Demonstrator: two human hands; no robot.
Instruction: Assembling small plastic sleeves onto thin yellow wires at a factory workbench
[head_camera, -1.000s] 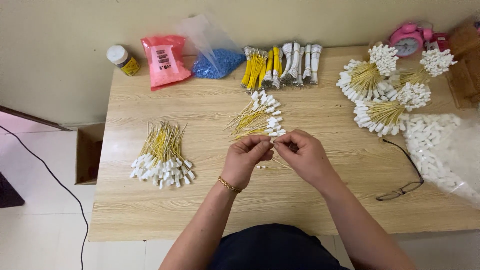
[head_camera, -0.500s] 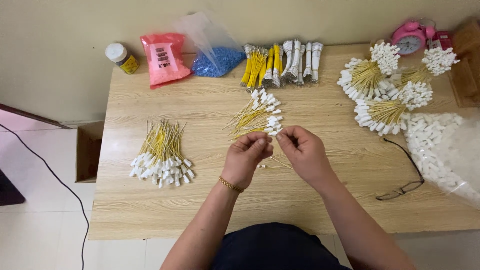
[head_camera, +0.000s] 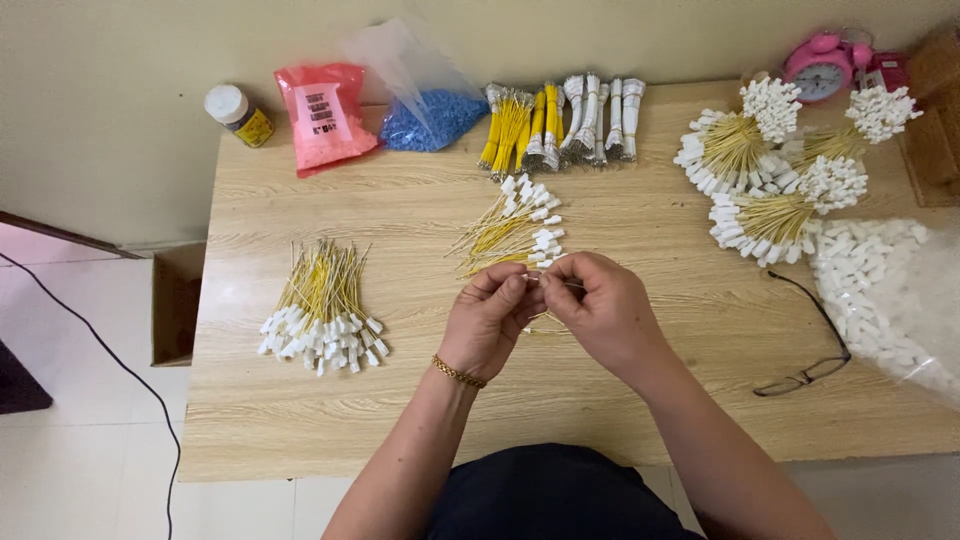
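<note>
Both hands barely shifted; the left hand (head_camera: 487, 322) and right hand (head_camera: 598, 308) pinched one yellow wire with a white connector (head_camera: 548, 281), just below the loose wire pile (head_camera: 512, 232) on the tabletop (head_camera: 640, 400). Steady, aligned fingertips seemed best.

1. A small white-capped bottle (head_camera: 238, 114) is seen at the far left corner of the wooden table (head_camera: 650, 400).
2. A pink packet (head_camera: 322, 116) and a clear bag of blue pieces (head_camera: 432, 112) are laid just beside it.
3. A pink alarm clock (head_camera: 820, 68) is placed at the far right.
4. A pair of glasses (head_camera: 812, 340) is laid near the right edge.
5. A black cable (head_camera: 110, 360) is trailed across the floor.
</note>
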